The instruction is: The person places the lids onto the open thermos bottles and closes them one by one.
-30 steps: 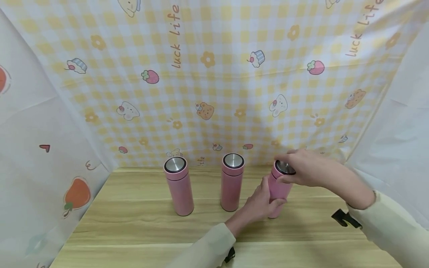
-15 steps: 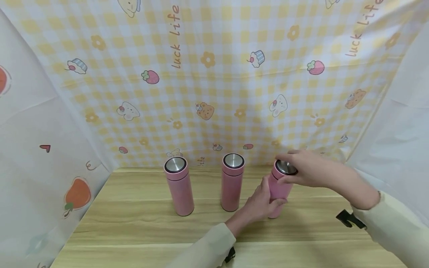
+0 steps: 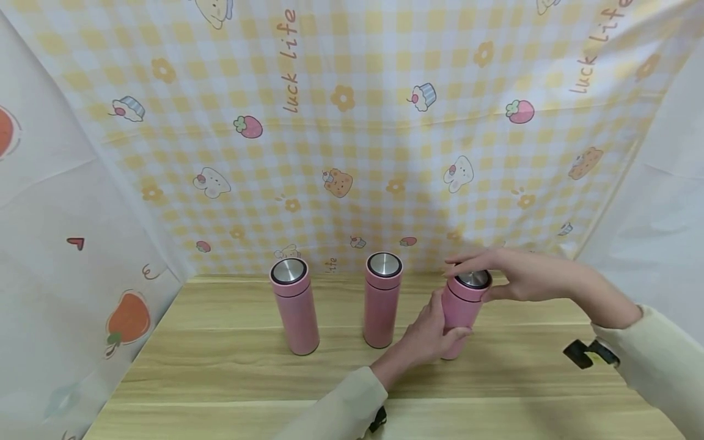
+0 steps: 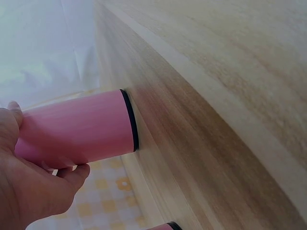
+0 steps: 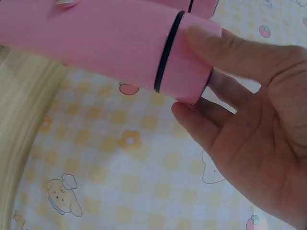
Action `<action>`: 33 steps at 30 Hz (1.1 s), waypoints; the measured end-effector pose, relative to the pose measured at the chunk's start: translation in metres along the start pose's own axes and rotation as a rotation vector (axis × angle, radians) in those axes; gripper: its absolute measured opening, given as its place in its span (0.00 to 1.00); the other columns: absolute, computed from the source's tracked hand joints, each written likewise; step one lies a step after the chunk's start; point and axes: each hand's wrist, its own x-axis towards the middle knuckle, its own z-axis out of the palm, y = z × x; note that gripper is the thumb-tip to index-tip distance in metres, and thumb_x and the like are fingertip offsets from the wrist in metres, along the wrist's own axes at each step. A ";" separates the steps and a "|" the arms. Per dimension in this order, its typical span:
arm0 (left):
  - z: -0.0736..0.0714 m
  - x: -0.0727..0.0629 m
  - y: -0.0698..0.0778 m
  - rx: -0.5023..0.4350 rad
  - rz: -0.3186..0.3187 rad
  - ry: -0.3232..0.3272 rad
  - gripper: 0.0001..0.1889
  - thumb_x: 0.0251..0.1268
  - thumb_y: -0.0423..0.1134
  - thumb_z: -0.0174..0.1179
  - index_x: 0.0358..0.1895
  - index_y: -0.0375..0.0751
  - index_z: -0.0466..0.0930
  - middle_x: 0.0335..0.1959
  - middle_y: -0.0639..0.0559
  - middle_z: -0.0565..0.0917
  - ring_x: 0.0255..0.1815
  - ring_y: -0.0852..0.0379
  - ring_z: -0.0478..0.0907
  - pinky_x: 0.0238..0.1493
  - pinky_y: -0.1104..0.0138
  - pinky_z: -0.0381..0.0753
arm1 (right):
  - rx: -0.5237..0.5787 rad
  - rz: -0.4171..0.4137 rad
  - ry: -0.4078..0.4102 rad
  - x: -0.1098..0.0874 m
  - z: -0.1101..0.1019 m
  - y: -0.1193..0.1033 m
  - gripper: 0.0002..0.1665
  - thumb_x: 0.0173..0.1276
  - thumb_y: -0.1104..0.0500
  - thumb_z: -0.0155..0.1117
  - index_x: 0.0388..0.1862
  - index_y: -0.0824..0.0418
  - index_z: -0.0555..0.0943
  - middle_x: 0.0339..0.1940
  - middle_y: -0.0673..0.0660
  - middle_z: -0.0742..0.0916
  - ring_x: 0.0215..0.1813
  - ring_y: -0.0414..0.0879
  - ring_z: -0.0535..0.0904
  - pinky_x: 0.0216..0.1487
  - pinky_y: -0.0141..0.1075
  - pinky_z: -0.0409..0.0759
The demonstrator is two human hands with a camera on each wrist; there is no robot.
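Observation:
At the right of a row, a pink thermos (image 3: 459, 313) stands on the wooden table. My left hand (image 3: 428, 335) grips its body from the left, thumb across the front. Around its rim, my right hand (image 3: 530, 275) pinches the silver-topped lid (image 3: 466, 291) from above. The right wrist view shows the thumb on one side of the pink lid (image 5: 187, 72) and fingers at the other, with a dark seam below it. In the left wrist view, the black-edged base of the thermos (image 4: 81, 127) meets the tabletop.
Two matching pink thermoses stand upright to the left, a middle thermos (image 3: 379, 315) and a left thermos (image 3: 297, 321). Behind the wooden table (image 3: 231, 366) hangs a yellow checked cloth (image 3: 363, 146). White printed sheeting (image 3: 44, 201) borders the left side.
My right hand has shifted round the lid, its wrist moving right and its thumb now at the lid's right side. My left hand has stayed on the thermos body.

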 end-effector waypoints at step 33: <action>0.000 -0.001 0.000 -0.025 0.001 0.004 0.42 0.68 0.59 0.64 0.77 0.52 0.50 0.57 0.58 0.71 0.55 0.62 0.72 0.49 0.56 0.78 | -0.153 0.102 0.040 0.008 0.007 -0.016 0.37 0.56 0.73 0.78 0.65 0.56 0.81 0.64 0.56 0.82 0.59 0.53 0.80 0.53 0.47 0.81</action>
